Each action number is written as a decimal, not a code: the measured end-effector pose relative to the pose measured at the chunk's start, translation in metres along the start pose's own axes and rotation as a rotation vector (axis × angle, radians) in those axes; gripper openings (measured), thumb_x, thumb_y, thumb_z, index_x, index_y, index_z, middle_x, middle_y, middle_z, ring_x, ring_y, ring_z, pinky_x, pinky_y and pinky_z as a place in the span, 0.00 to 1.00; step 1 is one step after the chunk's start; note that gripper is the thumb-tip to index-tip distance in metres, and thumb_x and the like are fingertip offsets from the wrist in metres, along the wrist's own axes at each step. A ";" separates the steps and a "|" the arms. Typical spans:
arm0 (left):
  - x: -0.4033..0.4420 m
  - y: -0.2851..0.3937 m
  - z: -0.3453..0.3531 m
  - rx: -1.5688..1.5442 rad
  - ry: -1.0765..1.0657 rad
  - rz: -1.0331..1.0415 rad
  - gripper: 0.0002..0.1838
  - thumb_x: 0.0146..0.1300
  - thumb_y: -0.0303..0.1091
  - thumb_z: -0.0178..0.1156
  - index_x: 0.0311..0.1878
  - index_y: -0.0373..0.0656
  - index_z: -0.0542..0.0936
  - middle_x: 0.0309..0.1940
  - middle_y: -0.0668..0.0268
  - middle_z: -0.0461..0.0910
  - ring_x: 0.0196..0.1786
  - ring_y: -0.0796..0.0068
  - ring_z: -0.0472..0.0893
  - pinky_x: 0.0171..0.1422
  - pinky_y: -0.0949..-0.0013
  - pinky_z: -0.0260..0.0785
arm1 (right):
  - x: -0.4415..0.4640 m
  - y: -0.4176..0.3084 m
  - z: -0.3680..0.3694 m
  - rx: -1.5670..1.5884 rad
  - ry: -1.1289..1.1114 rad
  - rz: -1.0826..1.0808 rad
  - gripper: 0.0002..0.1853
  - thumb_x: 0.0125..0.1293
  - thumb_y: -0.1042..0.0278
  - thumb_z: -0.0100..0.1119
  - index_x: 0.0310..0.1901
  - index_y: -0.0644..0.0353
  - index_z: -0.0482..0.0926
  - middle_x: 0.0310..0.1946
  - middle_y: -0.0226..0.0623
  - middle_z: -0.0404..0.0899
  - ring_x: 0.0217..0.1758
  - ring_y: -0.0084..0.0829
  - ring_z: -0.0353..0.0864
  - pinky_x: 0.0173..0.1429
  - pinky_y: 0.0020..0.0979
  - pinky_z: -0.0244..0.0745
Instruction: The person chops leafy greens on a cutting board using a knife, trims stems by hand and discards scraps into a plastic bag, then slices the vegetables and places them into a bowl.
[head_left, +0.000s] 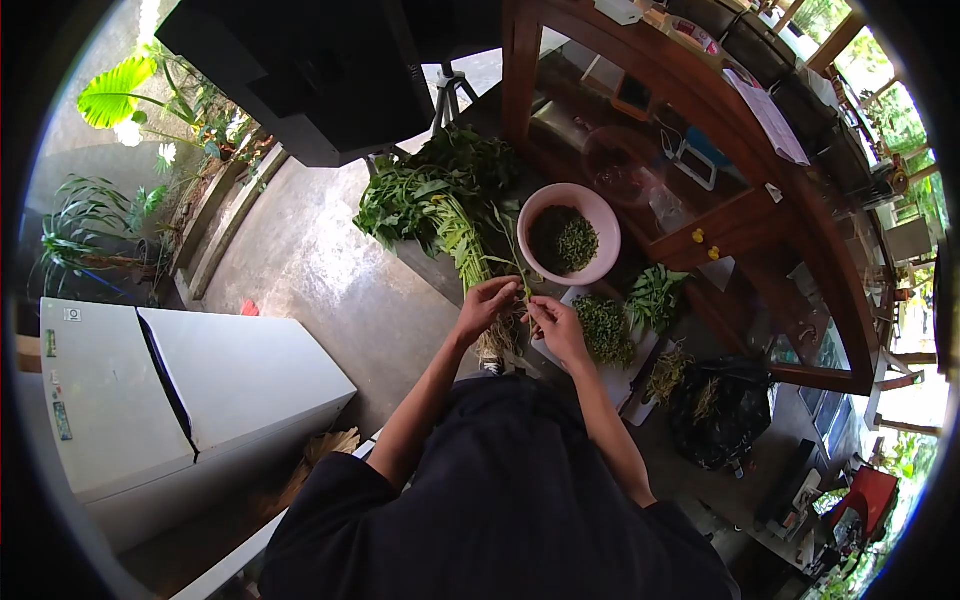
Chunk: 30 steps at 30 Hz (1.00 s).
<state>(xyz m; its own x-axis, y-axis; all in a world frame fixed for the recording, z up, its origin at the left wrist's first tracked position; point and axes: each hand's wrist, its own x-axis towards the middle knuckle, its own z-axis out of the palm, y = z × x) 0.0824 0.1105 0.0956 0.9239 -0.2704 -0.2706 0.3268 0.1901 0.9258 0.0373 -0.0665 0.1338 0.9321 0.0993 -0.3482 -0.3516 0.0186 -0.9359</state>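
Left hand [490,305] and right hand [556,328], both pinching a thin green stem [528,289], pink bowl [609,240] of loose greens [577,245], leafy bundle [425,205] nearby

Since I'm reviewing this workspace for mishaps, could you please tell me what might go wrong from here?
The right hand is close to the round pink plastic bowl, so a bump might spill its small green leaves. The left hand is beside the long-stemmed, leafy green bundle; a snagged stem could drag others along.
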 end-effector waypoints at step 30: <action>-0.013 0.014 0.030 0.010 -0.214 0.009 0.11 0.67 0.31 0.64 0.49 0.37 0.82 0.38 0.71 0.84 0.40 0.84 0.80 0.47 0.77 0.72 | -0.015 -0.019 -0.008 -0.222 0.284 -0.302 0.11 0.67 0.67 0.64 0.43 0.68 0.82 0.33 0.33 0.82 0.32 0.20 0.81 0.33 0.23 0.78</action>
<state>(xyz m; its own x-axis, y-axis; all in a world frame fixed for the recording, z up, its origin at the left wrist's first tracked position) 0.0688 0.0881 0.1197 0.8633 -0.4630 -0.2011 0.3157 0.1844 0.9308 0.0310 -0.0766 0.1565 0.9875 -0.1545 -0.0304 -0.0631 -0.2113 -0.9754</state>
